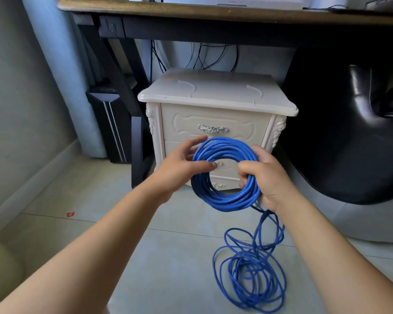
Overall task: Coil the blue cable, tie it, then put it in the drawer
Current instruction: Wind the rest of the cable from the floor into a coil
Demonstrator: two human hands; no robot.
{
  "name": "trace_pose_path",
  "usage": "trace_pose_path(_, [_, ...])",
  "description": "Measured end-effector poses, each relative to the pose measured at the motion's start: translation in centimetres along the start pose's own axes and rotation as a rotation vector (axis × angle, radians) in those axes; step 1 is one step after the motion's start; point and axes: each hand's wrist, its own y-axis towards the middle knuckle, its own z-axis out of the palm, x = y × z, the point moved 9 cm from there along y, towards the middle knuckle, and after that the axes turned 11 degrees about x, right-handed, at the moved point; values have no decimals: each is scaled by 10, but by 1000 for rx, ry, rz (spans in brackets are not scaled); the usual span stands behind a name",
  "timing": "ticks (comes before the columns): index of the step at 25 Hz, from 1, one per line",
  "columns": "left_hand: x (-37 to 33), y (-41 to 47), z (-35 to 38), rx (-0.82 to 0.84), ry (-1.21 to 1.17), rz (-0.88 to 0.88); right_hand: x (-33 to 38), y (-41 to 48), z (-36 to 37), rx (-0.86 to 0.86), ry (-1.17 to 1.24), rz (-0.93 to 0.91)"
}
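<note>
Cable [227, 200], smooth blue round coil

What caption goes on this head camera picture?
Right hand grips the blue cable coil, left hand open beside it.

surface: tiled floor [168, 257] | front right: loose blue cable [247, 266] loops | behind: cream nightstand [213, 94] | left: red scrap [70, 214]

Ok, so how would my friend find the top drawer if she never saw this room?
Look under the dark wooden desk for the small cream cabinet. The top drawer is the carved panel right beneath its lid, shut. Its ornate silver handle shows whole, while the lower drawers sit partly behind the blue cable coil.
</note>
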Motion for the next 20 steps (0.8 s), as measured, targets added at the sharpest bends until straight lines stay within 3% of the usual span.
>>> trace_pose_path(4, [-16,-5,11,49,380,75,15,-2,21,163,-409,-4])
trace_pose_path(6, [-14,-6,10,-6,465,46,16,-1,25,178,-487,-17])
trace_pose_path(14, [-11,-1,3,-85,255,58,4,2,23,272,-20,74])
trace_pose_path(20, [1,-1,-23,-250,-105,36,-7,3,20,374,3,138])
